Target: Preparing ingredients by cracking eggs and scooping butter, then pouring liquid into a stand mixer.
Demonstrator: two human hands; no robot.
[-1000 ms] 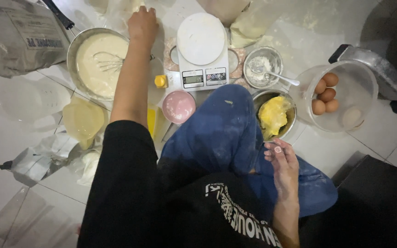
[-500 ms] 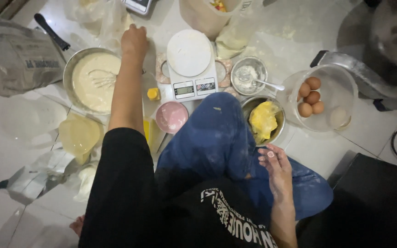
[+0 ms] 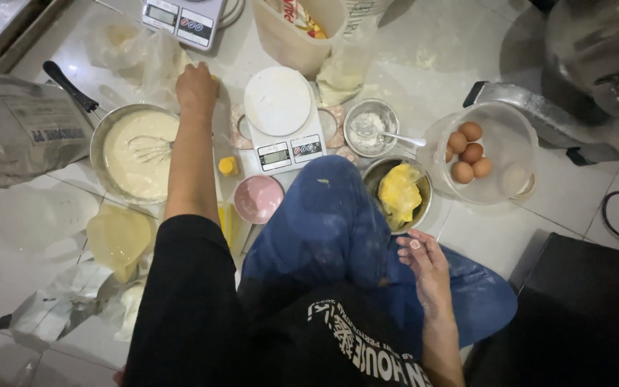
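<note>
Left hand (image 3: 196, 87): stretched far forward over the floor, knuckles up, fingers curled down onto a crumpled clear plastic bag (image 3: 137, 50); whether the grip pinches the bag or only presses on it, I cannot tell.
Right hand (image 3: 424, 265): lying on the blue trouser leg (image 3: 338, 222), palm up, grip spread and holding nothing, fingers loosely bent.
Beside the left hand: a metal pan (image 3: 102, 175) of pale batter sits just left of the forearm, a wire whisk (image 3: 150, 149) resting in the batter, the pan's black handle pointing up and left.
Ahead of the left hand: a second scale (image 3: 180, 20) at the top edge, just beyond the plastic bag.
Centre: a white kitchen scale (image 3: 281, 118) with a round platform stands on the floor tiles (image 3: 510, 229), between the forearm and a small metal bowl of white powder (image 3: 371, 127) with a spoon in it.
Near the knee: a pink bowl (image 3: 258, 198) left of the knee, a small yellow cap (image 3: 228, 165) just above it.
Near the right hand: a metal bowl of yellow butter (image 3: 398, 193), just above the fingertips.
Far right: a clear tub (image 3: 517, 140) holding brown eggs (image 3: 466, 152).
Far left: a grey paper sack (image 3: 19, 132) lying on its side.
</note>
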